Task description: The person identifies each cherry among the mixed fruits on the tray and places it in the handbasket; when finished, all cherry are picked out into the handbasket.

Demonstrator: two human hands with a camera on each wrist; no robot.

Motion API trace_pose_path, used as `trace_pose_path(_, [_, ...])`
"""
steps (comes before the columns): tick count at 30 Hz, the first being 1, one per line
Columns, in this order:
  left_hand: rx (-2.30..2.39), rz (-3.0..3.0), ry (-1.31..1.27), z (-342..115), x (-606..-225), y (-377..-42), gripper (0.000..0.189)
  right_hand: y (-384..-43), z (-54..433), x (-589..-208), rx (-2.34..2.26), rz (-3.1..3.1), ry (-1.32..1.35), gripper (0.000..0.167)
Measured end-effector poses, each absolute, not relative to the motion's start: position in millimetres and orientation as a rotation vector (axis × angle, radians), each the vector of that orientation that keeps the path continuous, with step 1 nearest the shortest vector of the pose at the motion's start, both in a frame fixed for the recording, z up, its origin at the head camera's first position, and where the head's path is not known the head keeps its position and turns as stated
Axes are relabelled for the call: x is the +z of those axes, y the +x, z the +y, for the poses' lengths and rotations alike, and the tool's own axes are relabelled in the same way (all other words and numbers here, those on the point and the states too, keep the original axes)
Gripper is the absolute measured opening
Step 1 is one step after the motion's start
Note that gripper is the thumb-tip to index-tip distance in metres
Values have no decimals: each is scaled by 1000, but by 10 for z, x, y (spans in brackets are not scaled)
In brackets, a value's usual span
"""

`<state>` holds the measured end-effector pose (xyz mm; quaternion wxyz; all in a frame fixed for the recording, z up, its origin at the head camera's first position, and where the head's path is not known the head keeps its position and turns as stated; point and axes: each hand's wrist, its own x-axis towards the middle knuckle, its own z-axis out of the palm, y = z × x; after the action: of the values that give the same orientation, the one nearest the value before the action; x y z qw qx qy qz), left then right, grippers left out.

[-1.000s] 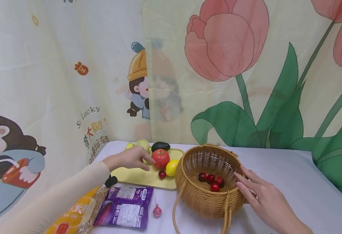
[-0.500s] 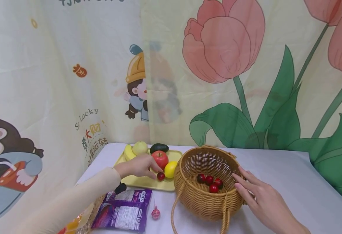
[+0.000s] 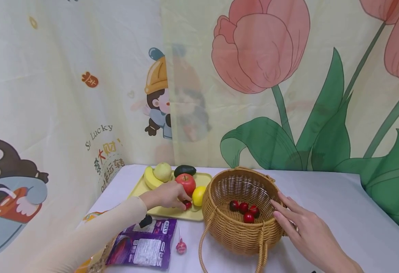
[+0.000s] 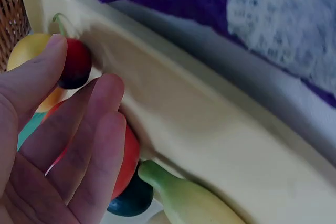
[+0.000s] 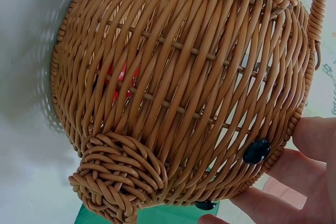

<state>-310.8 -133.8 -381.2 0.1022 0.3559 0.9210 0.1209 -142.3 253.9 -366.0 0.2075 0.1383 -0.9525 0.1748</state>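
My left hand (image 3: 166, 194) reaches over the yellow tray (image 3: 185, 215), thumb and fingertips round a dark red cherry (image 4: 77, 64) beside the lemon (image 3: 198, 195). Its green stem shows in the left wrist view. Just behind those fingers is a red apple (image 3: 185, 182). A round wicker basket (image 3: 240, 242) stands right of the tray with several cherries (image 3: 248, 217) inside. My right hand (image 3: 308, 231) rests on its right rim, fingers fairly straight. In the right wrist view the basket's side carries a woven snout (image 5: 121, 171) and a black button eye (image 5: 256, 151).
A banana (image 3: 150, 178), a pale green round fruit (image 3: 163, 171) and an avocado (image 3: 185, 170) lie at the tray's back. Purple packets (image 3: 148, 246) and a lollipop (image 3: 181, 248) lie in front. The basket's handle (image 3: 202, 242) hangs forward. Printed curtains (image 3: 254, 125) stand behind the table.
My left hand has moved right and down from beside the apple to the cherry on the tray, and its fingers have closed in round it. The right hand stays on the basket rim.
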Motion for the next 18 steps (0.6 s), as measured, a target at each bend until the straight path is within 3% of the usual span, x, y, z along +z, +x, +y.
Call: trace_pose_path(18, [359, 2755, 996, -1310, -3846, -3108, 32, -1412, 2530, -3652, 488, -2656, 385, 41])
